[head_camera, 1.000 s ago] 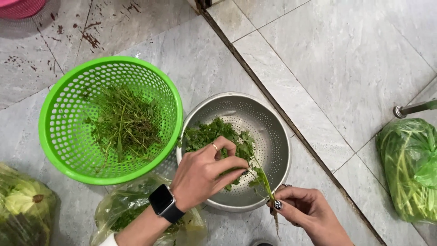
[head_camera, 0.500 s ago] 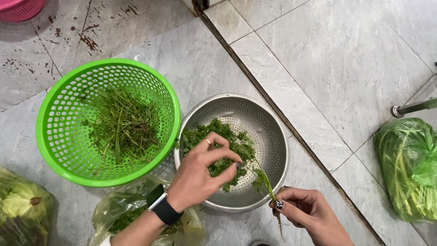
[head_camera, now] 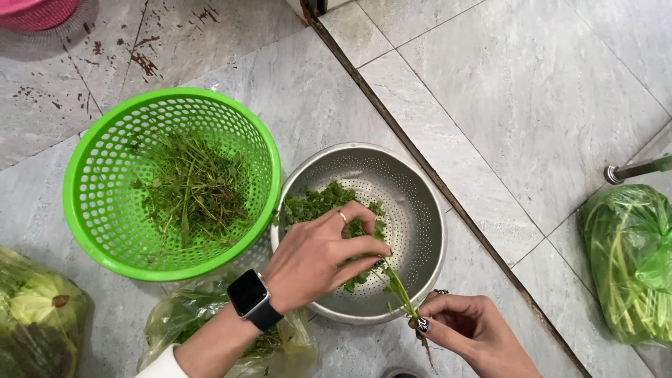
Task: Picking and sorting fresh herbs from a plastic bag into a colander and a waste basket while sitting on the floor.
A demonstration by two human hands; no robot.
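Two hands point(head_camera: 322, 255), two colanders point(head_camera: 420, 210), perhaps three vegetable bags point(head_camera: 630, 259), one pink basket point(head_camera: 35, 10).

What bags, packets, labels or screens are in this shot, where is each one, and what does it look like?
Smartwatch: on the left wrist, square dark blank screen, black band.
Clear plastic bag: under the left forearm, crumpled, greens inside.
Plastic bag of vegetables: bottom left corner, clear, yellow-green contents.
Green bag of stalks: right edge on the tiles, translucent, bulging.
No labels or signs visible.
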